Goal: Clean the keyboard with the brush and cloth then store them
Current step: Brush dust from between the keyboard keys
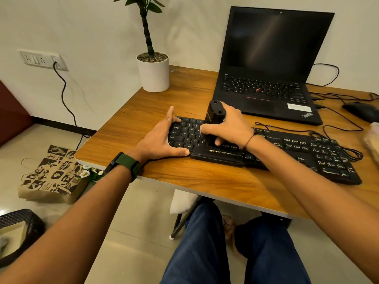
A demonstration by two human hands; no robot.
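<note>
A black Zebronics keyboard (pixel 297 148) lies across the wooden desk (pixel 155 111). My right hand (pixel 227 125) grips a black brush (pixel 214 115) held upright, its lower end down on the keys left of the keyboard's middle. My left hand (pixel 162 138) holds the keyboard's left end, fingers spread over the far-left keys and thumb along the front edge. At the frame's right edge lies a pale, blurred thing (pixel 373 140) that may be the cloth.
An open black laptop (pixel 268 78) stands behind the keyboard. A white plant pot (pixel 153 73) sits at the desk's back left, a black mouse (pixel 363 110) and cables at the right. A printed paper bag (pixel 53 175) and a dark basket (pixel 18 228) are on the floor left.
</note>
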